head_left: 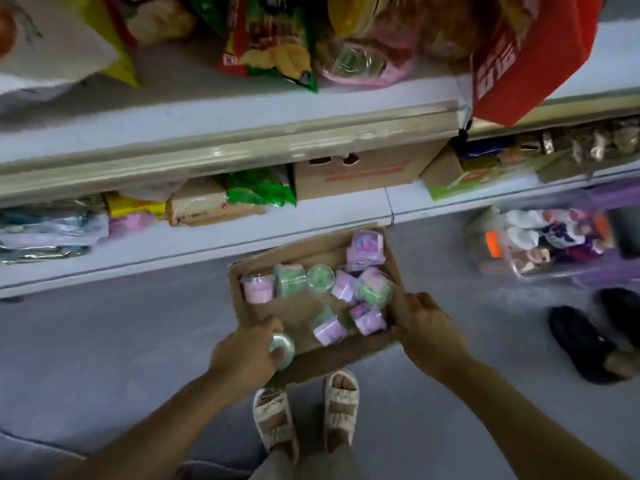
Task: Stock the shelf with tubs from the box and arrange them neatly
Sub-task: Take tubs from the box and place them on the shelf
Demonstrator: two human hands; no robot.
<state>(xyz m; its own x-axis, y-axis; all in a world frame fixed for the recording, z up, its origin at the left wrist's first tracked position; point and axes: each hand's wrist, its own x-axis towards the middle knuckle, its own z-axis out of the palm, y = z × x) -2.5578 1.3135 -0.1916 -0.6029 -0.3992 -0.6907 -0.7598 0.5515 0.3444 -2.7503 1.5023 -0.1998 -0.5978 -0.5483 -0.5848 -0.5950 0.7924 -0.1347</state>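
Note:
An open cardboard box (294,313) lies on the grey floor in front of the shelves, with several small pink and green tubs (346,289) loose inside. My left hand (246,351) grips one pale green tub (283,346) at the box's near left corner. My right hand (426,330) grips the box's right wall. A white shelf (207,123) runs across above the box, with a lower shelf (173,251) beneath it.
Snack bags (270,46) and a red bag (533,60) fill the upper shelf. Cartons (360,171) and packets sit on the lower shelf. A clear bin of goods (540,244) stands right, beside another person's black shoes (581,341). My sandalled feet (304,410) stand just behind the box.

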